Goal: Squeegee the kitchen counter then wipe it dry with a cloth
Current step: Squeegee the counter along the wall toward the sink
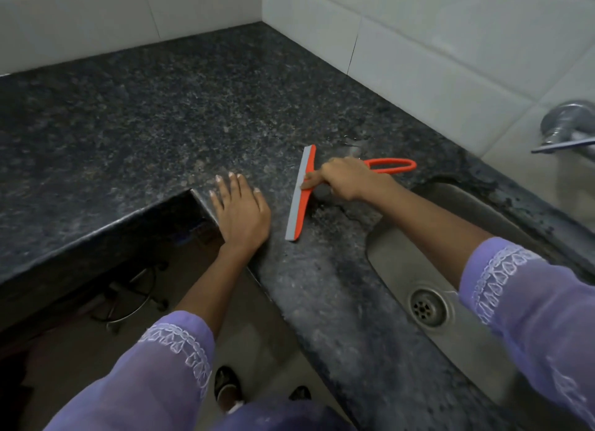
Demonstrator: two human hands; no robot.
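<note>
An orange squeegee [297, 205] with a grey rubber blade lies blade-down on the dark speckled granite counter [167, 115], just left of the sink. My right hand [347, 179] grips its handle, index finger stretched toward the blade; the handle's orange loop sticks out behind the hand. My left hand [240, 210] rests flat, fingers spread, on the counter's inner corner, a little left of the blade. Wet patches show on the counter around and behind the squeegee. No cloth is in view.
A steel sink [450, 237] with a round drain [426, 306] is set into the counter at the right. A metal tap [566, 124] juts from the white tiled wall [418, 37]. Below the counter's L-shaped edge are the floor and a wire stand [135, 295].
</note>
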